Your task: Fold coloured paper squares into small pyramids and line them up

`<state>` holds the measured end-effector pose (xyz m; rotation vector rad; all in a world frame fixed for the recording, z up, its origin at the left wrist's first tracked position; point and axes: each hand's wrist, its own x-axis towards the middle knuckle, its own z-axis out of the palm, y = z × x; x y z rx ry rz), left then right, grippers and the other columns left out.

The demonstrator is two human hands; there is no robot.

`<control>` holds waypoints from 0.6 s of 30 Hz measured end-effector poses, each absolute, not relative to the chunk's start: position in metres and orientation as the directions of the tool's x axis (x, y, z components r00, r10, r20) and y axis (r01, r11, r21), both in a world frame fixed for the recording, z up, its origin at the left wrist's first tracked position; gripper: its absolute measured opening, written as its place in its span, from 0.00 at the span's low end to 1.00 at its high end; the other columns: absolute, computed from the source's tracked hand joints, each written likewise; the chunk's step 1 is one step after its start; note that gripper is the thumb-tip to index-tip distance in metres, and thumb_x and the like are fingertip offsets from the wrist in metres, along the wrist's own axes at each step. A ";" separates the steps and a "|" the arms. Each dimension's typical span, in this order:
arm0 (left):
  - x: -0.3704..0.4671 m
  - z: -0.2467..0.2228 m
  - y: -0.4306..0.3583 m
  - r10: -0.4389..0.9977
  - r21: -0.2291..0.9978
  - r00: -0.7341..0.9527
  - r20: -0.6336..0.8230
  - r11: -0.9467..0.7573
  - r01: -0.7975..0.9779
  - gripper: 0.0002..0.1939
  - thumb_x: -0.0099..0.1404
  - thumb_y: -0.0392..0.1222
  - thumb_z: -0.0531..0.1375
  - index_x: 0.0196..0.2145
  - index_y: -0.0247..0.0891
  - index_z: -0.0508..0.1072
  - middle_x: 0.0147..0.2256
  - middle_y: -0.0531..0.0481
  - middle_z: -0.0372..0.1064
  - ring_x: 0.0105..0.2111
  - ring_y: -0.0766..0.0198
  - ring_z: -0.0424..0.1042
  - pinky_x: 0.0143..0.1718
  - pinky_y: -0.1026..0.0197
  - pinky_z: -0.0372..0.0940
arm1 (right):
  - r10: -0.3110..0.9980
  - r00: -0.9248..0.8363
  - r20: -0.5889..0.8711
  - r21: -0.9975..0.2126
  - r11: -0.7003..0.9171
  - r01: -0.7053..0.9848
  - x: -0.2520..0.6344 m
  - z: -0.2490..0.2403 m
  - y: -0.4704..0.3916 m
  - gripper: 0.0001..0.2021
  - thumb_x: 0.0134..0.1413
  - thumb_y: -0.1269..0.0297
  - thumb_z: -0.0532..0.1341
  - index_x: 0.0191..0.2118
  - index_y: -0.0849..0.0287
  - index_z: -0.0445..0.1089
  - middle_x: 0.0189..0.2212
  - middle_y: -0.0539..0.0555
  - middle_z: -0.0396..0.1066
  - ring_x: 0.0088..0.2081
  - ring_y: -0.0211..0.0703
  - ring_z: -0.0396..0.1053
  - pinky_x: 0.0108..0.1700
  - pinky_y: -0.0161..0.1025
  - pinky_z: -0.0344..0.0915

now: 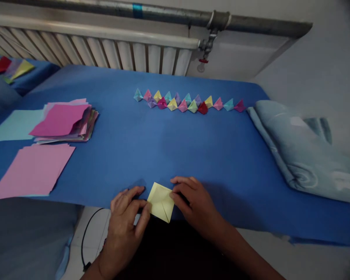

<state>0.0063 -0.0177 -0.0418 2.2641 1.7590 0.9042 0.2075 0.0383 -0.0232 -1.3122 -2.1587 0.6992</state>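
A small folded square of yellow origami paper [161,201] lies at the front edge of the blue-covered table, with creases across its face. My left hand [126,217] pinches its left corner between thumb and index finger. On the opposite side, my right hand [194,204] grips the right corner with thumb and fingertips. The paper is held between both hands, its lower corner reaching over the table edge.
Folded paper pieces [182,105] in several colours stand in two rows at the back. Stacked paper sheets [62,120] and pink sheets [35,169] lie at left. A folded grey-green blanket [297,151] rests at right. A radiator [111,52] and pipe [169,16] line the wall.
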 end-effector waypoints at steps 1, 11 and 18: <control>0.006 -0.041 -0.018 0.926 0.464 0.127 0.356 -0.292 0.836 0.05 0.66 0.35 0.54 0.33 0.39 0.69 0.45 0.43 0.68 0.47 0.54 0.67 0.48 0.46 0.59 | 0.905 -0.393 0.161 -0.658 0.396 0.641 0.207 -0.022 0.039 0.06 0.56 0.71 0.56 0.31 0.57 0.69 0.41 0.55 0.73 0.43 0.44 0.69 0.46 0.44 0.64; 0.007 -0.040 -0.015 0.939 0.474 0.129 0.319 -0.276 0.836 0.04 0.66 0.35 0.54 0.32 0.39 0.67 0.45 0.42 0.66 0.50 0.54 0.64 0.47 0.48 0.59 | 0.917 -0.375 0.137 -0.630 0.373 0.681 0.204 -0.021 0.041 0.06 0.55 0.72 0.57 0.28 0.58 0.68 0.44 0.57 0.72 0.46 0.46 0.69 0.47 0.45 0.65; 0.007 -0.040 -0.015 0.939 0.480 0.125 0.320 -0.275 0.833 0.05 0.66 0.35 0.54 0.31 0.39 0.67 0.44 0.42 0.66 0.49 0.53 0.65 0.47 0.47 0.59 | 0.922 -0.369 0.119 -0.624 0.359 0.694 0.202 -0.021 0.043 0.06 0.54 0.72 0.57 0.27 0.58 0.66 0.43 0.58 0.71 0.46 0.49 0.68 0.47 0.48 0.65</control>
